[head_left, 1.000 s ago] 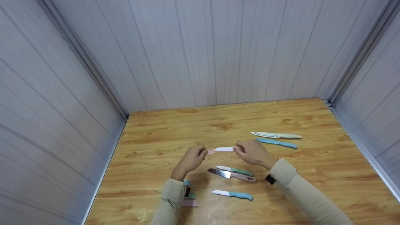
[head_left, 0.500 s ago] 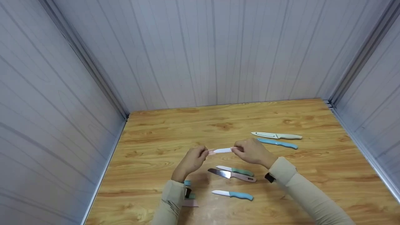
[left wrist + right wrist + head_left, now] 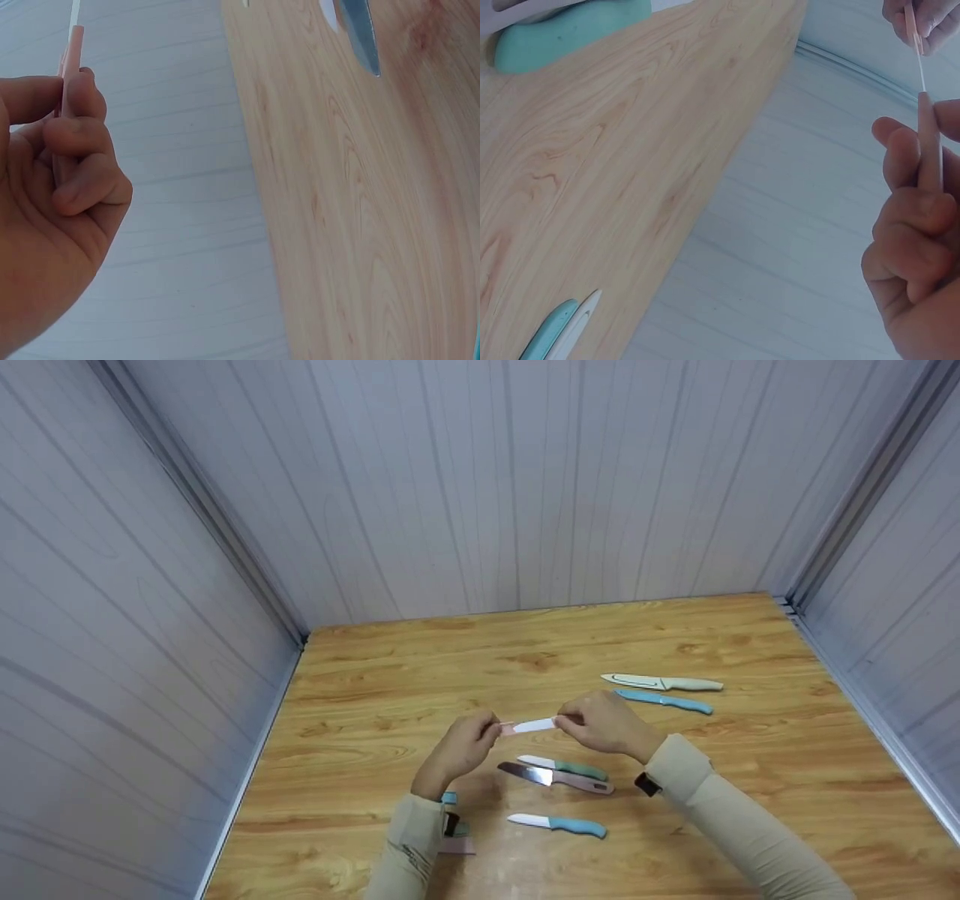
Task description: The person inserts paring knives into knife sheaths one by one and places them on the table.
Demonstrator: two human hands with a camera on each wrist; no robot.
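Above the middle of the table, my left hand [image 3: 466, 741] pinches a small pink knife sheath [image 3: 508, 729] between thumb and fingers. My right hand [image 3: 606, 723] grips the pink handle [image 3: 929, 142] of a knife whose white blade [image 3: 534, 725] points left. The blade's tip meets the sheath's open end and seems to be just inside it. In the left wrist view, the sheath [image 3: 72, 67] and blade [image 3: 75, 11] line up. Fingers cover most of the handle. Below the hands lie a green-handled knife [image 3: 581, 771] and a steel-bladed knife with a pinkish handle [image 3: 583, 783].
A blue-handled knife [image 3: 576, 826] lies nearer the front. At the right lie a cream knife [image 3: 691, 685] and a blue knife [image 3: 686, 705], both with covered-looking blades. Beside the left sleeve, blue [image 3: 449, 797], green [image 3: 460, 830] and pink [image 3: 457, 846] pieces are partly hidden.
My right hand has shifted slightly left, carrying the knife's blade up to and apparently into the mouth of the sheath. My left hand has hardly moved.
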